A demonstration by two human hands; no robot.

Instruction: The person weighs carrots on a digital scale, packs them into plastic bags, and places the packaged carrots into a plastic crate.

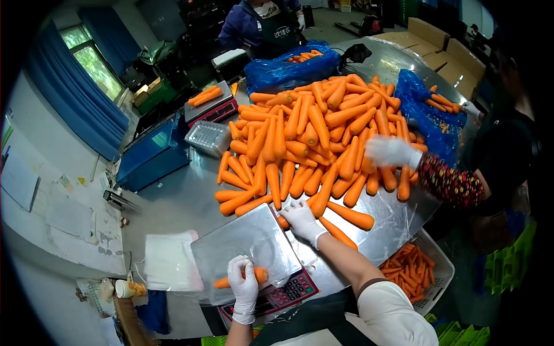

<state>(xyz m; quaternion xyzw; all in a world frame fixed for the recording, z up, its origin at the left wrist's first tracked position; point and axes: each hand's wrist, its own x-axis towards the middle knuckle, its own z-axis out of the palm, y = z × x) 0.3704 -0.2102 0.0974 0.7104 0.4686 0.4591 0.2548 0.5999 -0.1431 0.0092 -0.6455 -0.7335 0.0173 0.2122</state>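
My left hand (243, 285), in a white glove, is closed around a carrot (222, 283) just over the metal pan of a digital scale (248, 239). The carrot's two ends stick out on either side of my fingers. At the near edge of a big carrot pile (300, 132), my gloved right hand (303, 222) curls over another carrot (283, 222), whose end shows left of the fingers. Single carrots (351, 215) lie beside that hand. Along the scale's near side runs a red panel with a keypad (297, 290).
White plastic bags (170, 260) lie left of the scale. A clear tray (208, 137) and a second scale (210, 106) with carrots stand farther back. A co-worker's gloved hand (392, 151) reaches over the pile from the right. A crate (441, 271) of carrots sits below the table.
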